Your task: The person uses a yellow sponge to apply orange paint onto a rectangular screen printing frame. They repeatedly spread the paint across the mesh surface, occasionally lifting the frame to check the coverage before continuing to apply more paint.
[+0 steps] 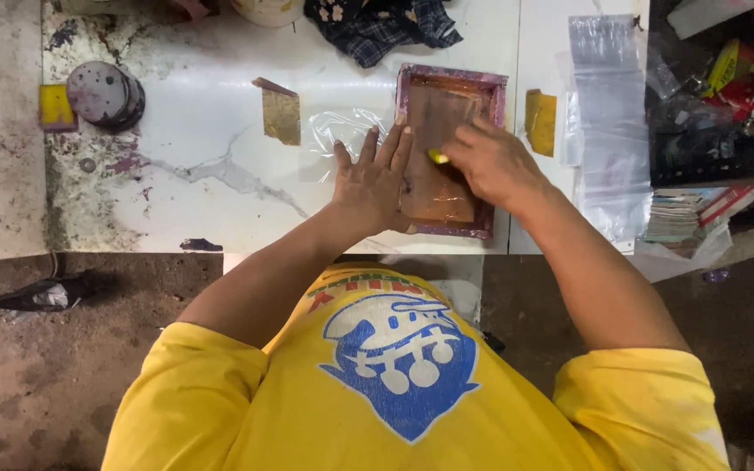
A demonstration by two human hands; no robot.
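White marbled table [220, 201] carries my purple-edged printing frame [447, 157], its long axis running away from me, left hand [373, 187] pressed flat and splayed on its near-left edge, right hand [490, 161] gripping a small yellow tool [437, 157] on the screen

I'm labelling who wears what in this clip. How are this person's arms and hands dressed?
Both arms are bare from short yellow sleeves down. The left hand and right hand wear no gloves, and no rings, watch or bands show. The yellow shirt carries a blue and white printed graphic.
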